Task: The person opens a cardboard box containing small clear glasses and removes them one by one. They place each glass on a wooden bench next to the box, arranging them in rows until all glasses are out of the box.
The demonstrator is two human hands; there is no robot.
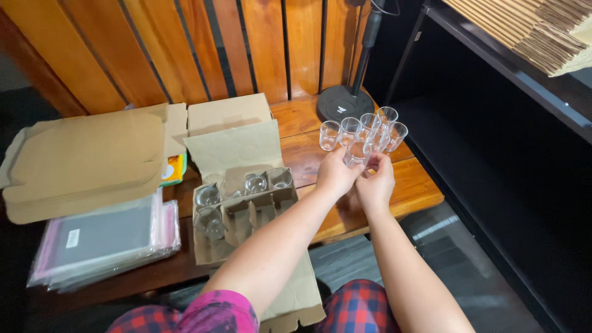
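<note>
Hiding behind hands (356, 177): glass (357, 153) base.

glasses (364, 131) right of divider box (243, 209), flat cardboard (86, 160) far left, bags (105, 240) in front

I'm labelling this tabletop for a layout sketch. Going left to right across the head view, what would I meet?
Stack of clear plastic bags → open cardboard box with dividers → left hand → right hand, both hands on one clear glass beside the cluster of empty glasses.
</note>
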